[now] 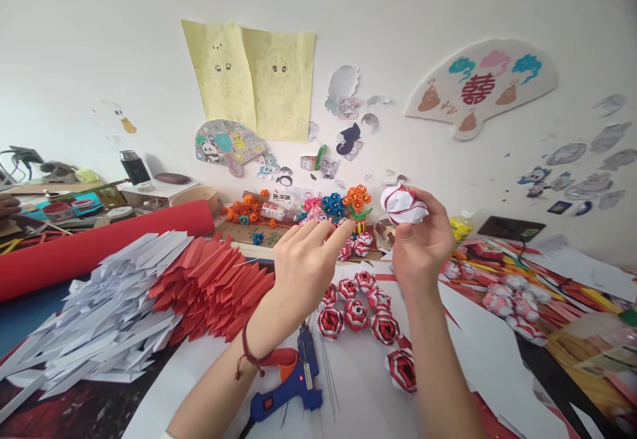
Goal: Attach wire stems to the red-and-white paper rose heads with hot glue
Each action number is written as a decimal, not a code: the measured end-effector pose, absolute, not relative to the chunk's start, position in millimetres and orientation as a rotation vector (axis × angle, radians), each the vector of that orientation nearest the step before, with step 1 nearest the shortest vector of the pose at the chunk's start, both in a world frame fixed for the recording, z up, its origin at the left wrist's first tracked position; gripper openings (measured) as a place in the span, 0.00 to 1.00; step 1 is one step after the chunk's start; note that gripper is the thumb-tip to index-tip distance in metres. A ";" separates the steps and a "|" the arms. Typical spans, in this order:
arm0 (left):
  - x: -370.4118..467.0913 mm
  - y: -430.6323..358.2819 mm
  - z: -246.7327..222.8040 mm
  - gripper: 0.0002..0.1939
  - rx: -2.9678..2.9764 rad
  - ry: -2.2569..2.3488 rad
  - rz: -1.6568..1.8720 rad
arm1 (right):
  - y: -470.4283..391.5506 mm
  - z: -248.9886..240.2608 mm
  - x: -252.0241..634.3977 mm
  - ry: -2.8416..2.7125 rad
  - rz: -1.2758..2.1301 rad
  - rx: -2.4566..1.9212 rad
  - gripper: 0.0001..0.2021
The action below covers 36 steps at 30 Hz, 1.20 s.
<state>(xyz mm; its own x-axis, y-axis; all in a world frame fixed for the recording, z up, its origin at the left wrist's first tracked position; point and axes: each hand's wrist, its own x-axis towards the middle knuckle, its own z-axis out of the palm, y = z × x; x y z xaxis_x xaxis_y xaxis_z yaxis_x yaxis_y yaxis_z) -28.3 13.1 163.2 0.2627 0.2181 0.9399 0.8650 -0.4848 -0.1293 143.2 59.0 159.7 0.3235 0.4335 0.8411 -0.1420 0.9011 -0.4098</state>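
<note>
My right hand [423, 247] holds a red-and-white paper rose [404, 205] raised above the table, thumb below it and fingers behind. To its left is my left hand [308, 253], back towards me, with the index finger stretched out and apart from the rose. Its fingertips are partly hidden, and nothing shows in them. Several finished paper roses [355, 315] stand on white paper below the hands. Under my left forearm lies a blue hot glue gun [293, 386], its red light on, beside thin metal wires [328, 379].
Piles of folded white paper strips [114, 313] and red paper pieces [213, 290] lie left, before a red roll [104, 247]. Colourful craft flowers [333, 207] line the wall. More white-and-red roses [515, 300] and a plastic container [592, 346] are right. A co-worker's hand [8, 207] shows far left.
</note>
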 end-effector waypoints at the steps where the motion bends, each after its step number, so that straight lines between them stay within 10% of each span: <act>1: -28.5 13.4 163.5 0.12 -1.866 -0.981 -1.229 | 58.9 159.7 143.2 -1.191 0.388 -0.286 0.21; 36: -24.7 20.4 157.4 0.06 -2.080 -1.119 -1.491 | 58.7 164.8 149.2 -1.210 0.342 -0.259 0.21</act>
<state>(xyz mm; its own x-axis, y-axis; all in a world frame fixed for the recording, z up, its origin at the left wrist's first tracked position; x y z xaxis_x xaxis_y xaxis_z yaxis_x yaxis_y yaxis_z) -24.7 20.4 157.4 0.1357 0.3963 0.9080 0.7612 -0.6283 0.1605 149.2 58.7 164.8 0.3127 0.3916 0.8654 -0.1194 0.9201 -0.3732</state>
